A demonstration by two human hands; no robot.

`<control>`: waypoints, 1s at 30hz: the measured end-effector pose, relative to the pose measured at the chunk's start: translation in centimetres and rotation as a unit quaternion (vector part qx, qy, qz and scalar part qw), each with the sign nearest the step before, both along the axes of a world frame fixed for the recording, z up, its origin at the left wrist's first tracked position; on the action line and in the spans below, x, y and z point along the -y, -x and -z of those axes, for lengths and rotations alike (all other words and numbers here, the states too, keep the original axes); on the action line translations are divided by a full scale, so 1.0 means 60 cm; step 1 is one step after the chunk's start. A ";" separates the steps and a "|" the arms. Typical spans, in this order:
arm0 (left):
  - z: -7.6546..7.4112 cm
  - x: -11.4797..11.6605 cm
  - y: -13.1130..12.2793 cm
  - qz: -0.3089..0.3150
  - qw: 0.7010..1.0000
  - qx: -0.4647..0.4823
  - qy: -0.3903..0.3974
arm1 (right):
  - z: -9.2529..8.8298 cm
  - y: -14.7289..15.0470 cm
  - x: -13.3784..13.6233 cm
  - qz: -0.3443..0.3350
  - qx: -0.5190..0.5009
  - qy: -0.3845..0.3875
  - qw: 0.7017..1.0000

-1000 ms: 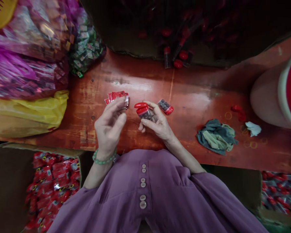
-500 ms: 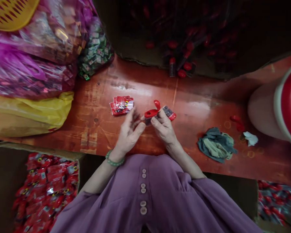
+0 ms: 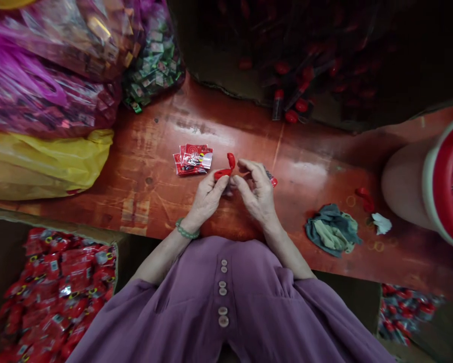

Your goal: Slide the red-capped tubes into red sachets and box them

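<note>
My left hand [image 3: 207, 196] is closed on a small clear container with a red flip-top cap [image 3: 223, 174], its lid standing up. My right hand [image 3: 257, 191] is just to the right of it, fingers curved and apart; whether a fingertip touches the container I cannot tell. Behind the right hand lies a second red-capped container [image 3: 274, 180], mostly hidden, with dark contents. A small fanned stack of red printed packets [image 3: 192, 159] rests on the table left of the cap.
Bags of small packets [image 3: 52, 96] and a yellow bag [image 3: 48, 161] fill the left. A dark carton [image 3: 226, 91] with red-capped tubes stands at the back. On the right are a crumpled cloth [image 3: 332, 229] and a red-lidded bucket [image 3: 408, 171]. A box of red packages [image 3: 60, 292] sits below left.
The container has passed from my right hand to my left, which has closed on it. My right hand has let go and opened. The view has shifted slightly.
</note>
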State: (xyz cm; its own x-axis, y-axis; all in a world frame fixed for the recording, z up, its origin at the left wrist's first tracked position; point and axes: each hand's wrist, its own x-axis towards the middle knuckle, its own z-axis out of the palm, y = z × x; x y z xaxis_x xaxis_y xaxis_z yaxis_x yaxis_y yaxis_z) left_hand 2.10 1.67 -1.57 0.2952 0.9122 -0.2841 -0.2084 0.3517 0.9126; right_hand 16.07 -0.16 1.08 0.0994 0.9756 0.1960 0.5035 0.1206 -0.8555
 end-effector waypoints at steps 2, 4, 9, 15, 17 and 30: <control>-0.007 -0.006 0.005 -0.007 0.998 -0.047 -0.046 | -0.005 0.001 -0.005 -0.052 0.013 -0.016 0.998; -0.014 -0.009 0.010 0.001 0.993 -0.082 -0.088 | -0.009 0.008 -0.010 -0.106 0.045 -0.042 0.992; -0.027 -0.009 0.012 0.052 0.995 -0.063 -0.061 | -0.009 0.028 -0.010 -0.144 0.075 -0.059 0.985; -0.044 -0.006 0.000 0.080 0.995 0.051 0.030 | -0.012 0.019 0.000 -0.123 0.076 -0.009 0.989; -0.050 -0.004 -0.004 0.091 0.991 0.084 0.055 | -0.014 0.011 0.002 -0.127 0.091 -0.014 0.988; -0.054 -0.017 -0.025 0.153 0.962 0.132 0.181 | -0.014 -0.036 -0.007 -0.224 0.250 -0.041 0.941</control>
